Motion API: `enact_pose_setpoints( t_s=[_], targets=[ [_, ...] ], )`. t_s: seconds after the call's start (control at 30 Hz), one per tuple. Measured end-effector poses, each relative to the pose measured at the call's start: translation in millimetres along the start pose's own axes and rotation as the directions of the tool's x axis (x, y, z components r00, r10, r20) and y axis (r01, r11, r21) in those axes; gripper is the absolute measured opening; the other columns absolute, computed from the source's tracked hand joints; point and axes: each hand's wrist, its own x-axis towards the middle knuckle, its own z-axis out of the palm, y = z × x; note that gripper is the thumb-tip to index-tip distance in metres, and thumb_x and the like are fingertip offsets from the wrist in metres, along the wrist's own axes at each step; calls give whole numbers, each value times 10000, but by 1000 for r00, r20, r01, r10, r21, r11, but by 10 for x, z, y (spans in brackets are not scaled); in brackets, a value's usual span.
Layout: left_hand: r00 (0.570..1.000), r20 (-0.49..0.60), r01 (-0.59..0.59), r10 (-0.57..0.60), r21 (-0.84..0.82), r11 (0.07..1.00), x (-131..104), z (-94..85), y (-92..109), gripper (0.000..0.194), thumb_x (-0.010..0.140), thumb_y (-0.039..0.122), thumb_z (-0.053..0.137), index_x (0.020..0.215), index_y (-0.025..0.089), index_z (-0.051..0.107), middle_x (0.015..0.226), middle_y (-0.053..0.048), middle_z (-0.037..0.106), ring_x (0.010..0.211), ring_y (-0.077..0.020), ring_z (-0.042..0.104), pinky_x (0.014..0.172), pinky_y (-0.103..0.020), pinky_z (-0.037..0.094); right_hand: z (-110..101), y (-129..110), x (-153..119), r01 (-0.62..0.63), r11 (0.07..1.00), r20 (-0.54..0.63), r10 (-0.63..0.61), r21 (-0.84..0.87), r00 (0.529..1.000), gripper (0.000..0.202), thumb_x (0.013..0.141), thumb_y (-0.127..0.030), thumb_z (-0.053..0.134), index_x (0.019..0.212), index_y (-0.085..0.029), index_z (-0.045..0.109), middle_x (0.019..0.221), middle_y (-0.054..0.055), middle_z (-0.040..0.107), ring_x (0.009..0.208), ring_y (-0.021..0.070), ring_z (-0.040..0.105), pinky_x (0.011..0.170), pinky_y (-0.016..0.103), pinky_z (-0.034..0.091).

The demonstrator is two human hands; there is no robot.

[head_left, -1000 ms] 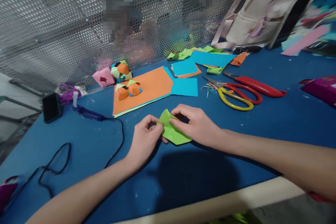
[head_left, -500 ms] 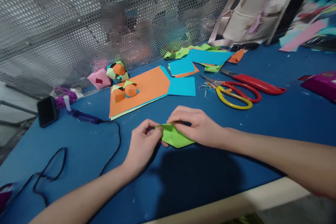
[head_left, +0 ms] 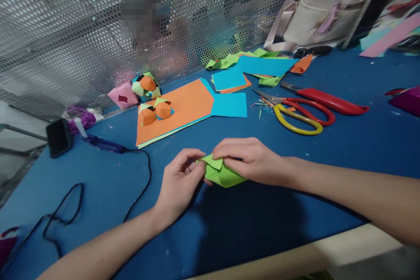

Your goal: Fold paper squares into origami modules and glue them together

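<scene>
Holds a piece of green paper (head_left: 226, 178) in both hands, in the middle of the frame and over the blue table (head_left: 131, 245); cannot tell whether it touches the surface. With the left hand (head_left: 180, 179), pinches the left end of it between thumb and bent fingers. With the right hand (head_left: 249, 155), grips the upper right part, pressing with the fingertips on a flap (head_left: 214, 162) folded over the upper edge and covering the right end from view. Cannot see what the fingers underneath do.

Has, left of the middle and farther up the frame, a stack of orange sheets (head_left: 192, 100) bearing two small paper pieces (head_left: 155, 111) in orange and green on its left part. Has, just behind that, a pink folded shape (head_left: 123, 95) next to a multicoloured paper ball (head_left: 146, 86). Has, toward the left edge, a phone (head_left: 58, 138), some purple yarn (head_left: 85, 119) and a dark blue glue gun (head_left: 106, 143) with a black cord (head_left: 150, 173).

Has, right of the middle, scissors (head_left: 298, 131) with one red and one yellow handle, near a red-handled tool (head_left: 334, 101). Has, upper centre, blue squares (head_left: 229, 79); upper right, a pale backpack (head_left: 324, 15).
</scene>
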Motion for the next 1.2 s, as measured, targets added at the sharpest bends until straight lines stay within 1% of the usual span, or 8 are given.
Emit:
enact_pose_setpoints(
  t_s=[0.17,0.53,0.73,0.9,0.97,1.03,1.13,1.2],
  targets=[
    [999,15,-46,46,-16,999,0,-9,8,57,761,227,625,795,181,617,618,55,635,467,-90,627,492,-172,498,-16,-1,7,25,1000,-8,-25,-14,1000,242,832,-46,415,883,-136,633,845,71,669,799,130,613,727,228,470],
    [999,49,6,-5,-23,1000,-3,-40,0,108,799,268,613,861,180,628,672,38,640,527,-107,658,565,-194,530,-52,8,4,26,1000,-7,-26,-10,1000,236,825,-39,426,863,-130,640,821,63,659,772,121,604,707,212,454],
    [999,17,-49,48,38,998,-9,-21,11,85,774,249,628,814,174,624,606,41,635,497,-96,636,511,-167,507,-46,-4,8,-3,1000,12,3,-16,1000,255,824,-46,409,879,-117,647,843,69,666,793,126,611,728,219,456],
    [988,-30,-144,149,126,981,-17,-6,-18,57,773,225,608,768,171,626,593,46,586,486,-72,578,478,-153,465,-55,-40,5,-26,999,46,25,26,999,287,823,-66,386,928,-124,647,903,75,675,848,136,613,776,239,464],
    [982,-48,-170,181,173,970,-26,-5,-30,50,774,208,597,756,171,627,617,41,569,499,-63,545,483,-151,446,-66,-76,7,-81,996,73,77,49,994,280,841,-104,393,950,-140,648,932,69,675,869,139,612,794,246,462],
    [975,-59,-196,213,212,957,-35,-6,-36,46,773,192,590,751,171,624,645,33,559,518,-61,518,490,-154,430,-71,-122,17,-197,979,88,192,50,977,247,862,-186,435,992,-158,643,967,61,673,875,145,612,787,252,460],
    [960,-41,-255,277,278,926,-49,-7,-40,52,775,180,582,743,170,621,656,24,548,525,-63,484,482,-161,399,-59,-190,45,-388,921,80,385,28,919,259,831,-321,531,1009,-165,636,949,55,679,813,156,611,703,255,462],
    [951,-29,-284,308,312,907,-58,-5,-45,55,780,182,578,752,171,624,658,20,550,527,-66,479,482,-166,391,-45,-220,64,-469,883,78,467,6,881,217,801,-322,560,920,-164,651,865,41,683,747,152,601,644,246,444]
  ],
)
